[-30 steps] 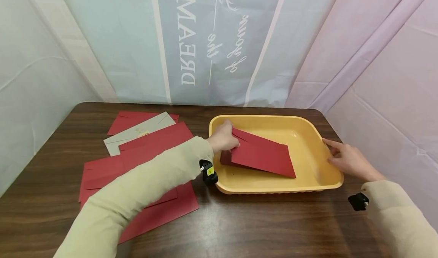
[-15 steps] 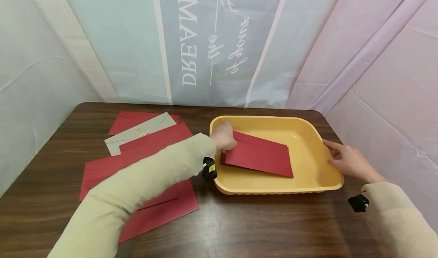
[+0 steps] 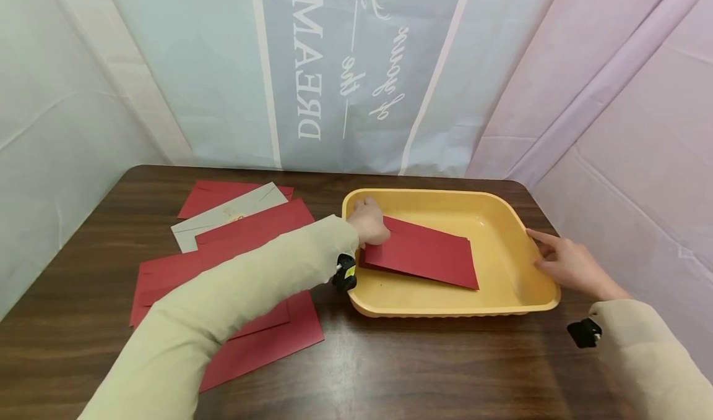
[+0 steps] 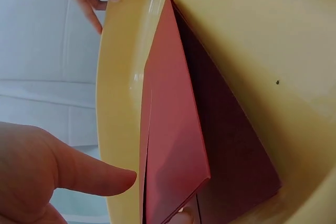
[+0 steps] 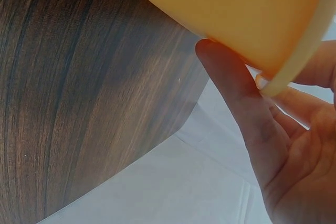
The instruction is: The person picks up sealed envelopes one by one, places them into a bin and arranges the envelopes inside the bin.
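Observation:
Two red envelopes [image 3: 426,256] lie overlapped in the left half of a yellow plastic tray [image 3: 504,247]. In the left wrist view, the upper envelope [image 4: 173,145] leans over the darker lower envelope [image 4: 231,156]. My left hand [image 3: 369,221] is at their left end, inside the tray. Its thumb is straight and just apart from the upper envelope, while one fingertip shows beneath that envelope's lower edge. My right hand [image 3: 570,265] holds the tray's right rim. In the right wrist view, one digit of the right hand [image 5: 294,156] presses the outer wall, and others reach behind the rim.
Left of the tray, several red envelopes [image 3: 250,228] and a pale grey envelope [image 3: 192,228] lie overlapped on the dark wooden table [image 3: 390,370], partly covered by my left sleeve [image 3: 239,284]. A printed cloth [image 3: 223,67] hangs behind the table.
The upper envelope's left end has lowered and the envelope has shifted slightly left, now flatter over the lower one. My left hand's fingers have loosened from it. The right hand stays on the rim.

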The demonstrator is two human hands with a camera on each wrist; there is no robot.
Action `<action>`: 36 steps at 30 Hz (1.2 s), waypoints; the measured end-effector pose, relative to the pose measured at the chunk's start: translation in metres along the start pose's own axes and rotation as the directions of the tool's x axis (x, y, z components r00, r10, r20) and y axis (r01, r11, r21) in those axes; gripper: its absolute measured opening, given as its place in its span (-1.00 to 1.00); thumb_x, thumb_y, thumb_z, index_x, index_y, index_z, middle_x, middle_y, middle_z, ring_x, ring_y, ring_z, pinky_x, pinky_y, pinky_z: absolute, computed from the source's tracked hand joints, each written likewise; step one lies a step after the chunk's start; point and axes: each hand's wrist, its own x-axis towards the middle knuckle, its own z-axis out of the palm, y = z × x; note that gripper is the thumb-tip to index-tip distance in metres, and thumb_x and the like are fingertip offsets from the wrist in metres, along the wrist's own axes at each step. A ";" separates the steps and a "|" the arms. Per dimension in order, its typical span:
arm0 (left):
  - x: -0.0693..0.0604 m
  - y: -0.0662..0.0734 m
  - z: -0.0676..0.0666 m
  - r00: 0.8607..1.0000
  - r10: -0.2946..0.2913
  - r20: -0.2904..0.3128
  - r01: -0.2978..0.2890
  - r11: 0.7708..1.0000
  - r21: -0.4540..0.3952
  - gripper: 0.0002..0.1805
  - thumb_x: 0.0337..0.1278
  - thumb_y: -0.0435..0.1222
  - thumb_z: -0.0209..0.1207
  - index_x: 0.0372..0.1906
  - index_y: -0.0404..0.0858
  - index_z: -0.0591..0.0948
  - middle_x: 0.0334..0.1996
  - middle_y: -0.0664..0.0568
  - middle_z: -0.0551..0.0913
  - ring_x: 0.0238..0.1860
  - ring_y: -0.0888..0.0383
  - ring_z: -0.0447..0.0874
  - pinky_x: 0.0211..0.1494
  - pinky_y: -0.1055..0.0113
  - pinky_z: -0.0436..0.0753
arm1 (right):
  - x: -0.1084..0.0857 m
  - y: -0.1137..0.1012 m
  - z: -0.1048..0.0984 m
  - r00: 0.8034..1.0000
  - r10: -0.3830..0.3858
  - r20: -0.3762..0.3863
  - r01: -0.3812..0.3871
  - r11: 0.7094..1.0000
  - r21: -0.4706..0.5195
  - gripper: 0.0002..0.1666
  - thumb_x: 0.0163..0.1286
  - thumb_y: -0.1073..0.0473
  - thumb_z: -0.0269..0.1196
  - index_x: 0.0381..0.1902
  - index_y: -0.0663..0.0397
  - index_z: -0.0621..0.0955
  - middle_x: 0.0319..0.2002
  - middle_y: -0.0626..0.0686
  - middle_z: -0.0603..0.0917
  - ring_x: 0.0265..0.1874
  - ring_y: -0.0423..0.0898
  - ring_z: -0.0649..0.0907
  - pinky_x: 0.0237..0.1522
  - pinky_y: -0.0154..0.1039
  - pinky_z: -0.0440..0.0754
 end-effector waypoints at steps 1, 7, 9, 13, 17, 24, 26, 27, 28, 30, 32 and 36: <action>-0.001 -0.001 0.000 1.000 0.001 0.000 -0.001 1.000 -0.008 -0.30 0.16 -0.24 0.13 0.30 -0.40 0.09 0.17 -0.24 0.23 -0.44 0.07 0.50 -0.60 0.40 0.56 | 0.000 0.000 0.000 1.000 -0.001 0.000 0.001 1.000 0.001 -0.25 0.12 0.32 0.28 0.27 0.48 0.34 -0.38 0.17 0.70 -0.44 -0.05 0.65 -0.45 -0.27 0.47; -0.004 -0.002 0.001 1.000 0.004 0.000 -0.004 1.000 -0.031 -0.29 0.16 -0.23 0.13 0.29 -0.42 0.08 0.15 -0.27 0.19 -0.48 0.06 0.46 -0.57 0.36 0.56 | 0.000 0.001 0.000 1.000 -0.001 -0.003 0.001 1.000 0.000 -0.26 0.13 0.32 0.27 0.26 0.48 0.34 -0.38 0.17 0.70 -0.46 -0.07 0.65 -0.45 -0.26 0.47; -0.004 -0.002 0.001 1.000 0.000 0.010 0.001 1.000 -0.028 -0.28 0.16 -0.23 0.12 0.30 -0.42 0.07 0.16 -0.28 0.18 -0.42 0.04 0.47 -0.51 0.33 0.61 | 0.000 0.000 0.000 1.000 -0.002 -0.004 0.002 1.000 -0.001 -0.27 0.12 0.33 0.27 0.26 0.48 0.35 -0.39 0.16 0.70 -0.46 -0.07 0.65 -0.44 -0.26 0.47; -0.003 -0.001 0.002 0.999 -0.002 0.050 0.002 1.000 -0.007 -0.25 0.18 -0.22 0.10 0.34 -0.42 0.02 0.21 -0.31 0.14 -0.33 0.00 0.48 -0.47 0.29 0.65 | 0.000 0.000 0.000 1.000 -0.002 -0.002 0.002 1.000 -0.003 -0.27 0.12 0.33 0.26 0.26 0.48 0.35 -0.39 0.15 0.70 -0.46 -0.07 0.65 -0.44 -0.26 0.47; -0.003 -0.002 0.003 0.997 0.005 0.079 -0.006 1.000 0.019 -0.23 0.20 -0.20 0.08 0.36 -0.42 -0.02 0.22 -0.31 0.14 -0.28 0.02 0.48 -0.50 0.33 0.56 | 0.000 0.000 0.000 1.000 0.001 0.003 -0.001 1.000 -0.002 -0.26 0.13 0.32 0.26 0.27 0.48 0.34 -0.39 0.15 0.70 -0.46 -0.08 0.65 -0.45 -0.27 0.47; -0.010 -0.001 0.004 0.993 0.011 0.119 -0.017 0.999 0.046 -0.16 0.22 -0.17 0.07 0.41 -0.41 -0.09 0.25 -0.30 0.13 -0.16 0.05 0.44 -0.33 0.35 0.46 | 0.000 -0.001 -0.001 1.000 0.004 0.002 -0.004 1.000 0.002 -0.26 0.12 0.33 0.27 0.26 0.49 0.34 -0.39 0.16 0.70 -0.46 -0.07 0.65 -0.46 -0.30 0.46; -0.011 0.000 0.004 0.992 0.017 0.127 -0.024 0.998 0.051 -0.18 0.23 -0.17 0.06 0.41 -0.42 -0.08 0.25 -0.30 0.13 -0.16 0.06 0.41 -0.31 0.35 0.44 | 0.000 -0.001 -0.001 1.000 0.003 0.000 -0.003 1.000 0.001 -0.27 0.12 0.33 0.27 0.26 0.49 0.35 -0.39 0.17 0.70 -0.46 -0.07 0.65 -0.47 -0.30 0.46; -0.011 -0.001 0.004 0.991 0.020 0.131 -0.027 0.998 0.054 -0.17 0.23 -0.17 0.05 0.41 -0.42 -0.09 0.26 -0.30 0.12 -0.15 0.06 0.41 -0.31 0.35 0.43 | 0.000 -0.001 -0.001 1.000 0.005 0.000 -0.005 1.000 0.000 -0.27 0.12 0.32 0.27 0.26 0.48 0.35 -0.39 0.17 0.70 -0.46 -0.07 0.65 -0.47 -0.30 0.46; -0.010 -0.001 0.003 0.991 0.022 0.133 -0.030 0.998 0.054 -0.17 0.24 -0.17 0.05 0.42 -0.42 -0.09 0.26 -0.30 0.11 -0.15 0.05 0.44 -0.32 0.35 0.44 | 0.000 -0.001 -0.001 1.000 0.005 0.000 -0.005 1.000 -0.002 -0.27 0.12 0.32 0.27 0.26 0.48 0.35 -0.39 0.17 0.70 -0.46 -0.07 0.65 -0.46 -0.29 0.46; -0.010 -0.001 0.003 0.990 0.030 0.136 -0.038 0.998 0.056 -0.18 0.24 -0.18 0.04 0.43 -0.42 -0.09 0.27 -0.31 0.11 -0.13 0.03 0.45 -0.30 0.33 0.46 | 0.000 -0.001 0.000 1.000 0.007 0.002 -0.007 1.000 -0.002 -0.27 0.13 0.32 0.26 0.26 0.48 0.35 -0.38 0.18 0.70 -0.46 -0.07 0.66 -0.46 -0.28 0.46; -0.010 -0.001 0.003 0.989 0.047 0.137 -0.058 0.995 0.082 -0.23 0.24 -0.17 0.04 0.40 -0.43 0.00 0.26 -0.29 0.15 -0.05 0.01 0.41 -0.21 0.31 0.45 | -0.001 -0.001 0.000 1.000 0.013 0.006 -0.013 1.000 -0.002 -0.27 0.14 0.31 0.26 0.27 0.47 0.34 -0.37 0.19 0.70 -0.46 -0.07 0.65 -0.46 -0.27 0.46; -0.012 -0.003 0.000 0.988 0.073 0.134 -0.089 0.990 0.112 -0.42 0.19 -0.17 0.07 0.23 -0.39 0.28 0.11 -0.20 0.29 -0.02 0.02 0.33 -0.17 0.32 0.48 | -0.001 0.000 0.000 1.000 0.014 0.006 -0.014 1.000 -0.003 -0.27 0.14 0.31 0.26 0.27 0.47 0.34 -0.37 0.20 0.70 -0.47 -0.08 0.65 -0.46 -0.26 0.46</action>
